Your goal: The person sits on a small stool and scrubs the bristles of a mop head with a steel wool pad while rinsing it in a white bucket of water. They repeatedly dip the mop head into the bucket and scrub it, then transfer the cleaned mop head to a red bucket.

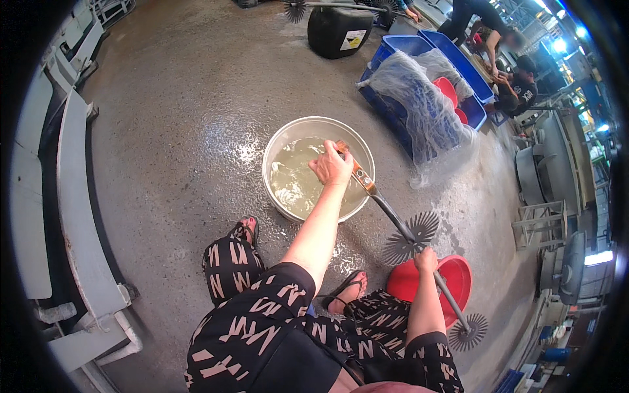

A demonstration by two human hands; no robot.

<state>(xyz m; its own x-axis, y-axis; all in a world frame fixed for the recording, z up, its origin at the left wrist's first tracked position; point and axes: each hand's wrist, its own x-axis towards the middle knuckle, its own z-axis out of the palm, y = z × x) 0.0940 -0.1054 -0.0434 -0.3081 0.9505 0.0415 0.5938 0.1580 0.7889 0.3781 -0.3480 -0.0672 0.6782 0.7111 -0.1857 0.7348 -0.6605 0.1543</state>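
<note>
A long grey metal rod (391, 214) slants from over a white bucket (267, 171) down to the right. My left hand (333, 165) is closed around the rod's copper-coloured end piece (362, 175), above the cloudy water (295, 173) in the bucket. Whether its fingers also hold something small is hidden. Farther down, my right hand (426, 260) grips the rod just below a dark round slotted disc (414, 237). A second slotted disc (468, 333) sits near the rod's lower end. Under the rod stands a red basin (458, 275).
Blue crates (386, 98) with translucent plastic sheeting (419, 98) and red containers stand at the far right. A black jerrycan (337, 31) is at the back, beside another disc (295, 10). Grey metal panels (75, 196) line the left. Two people crouch or bend at far right. The concrete floor is wet.
</note>
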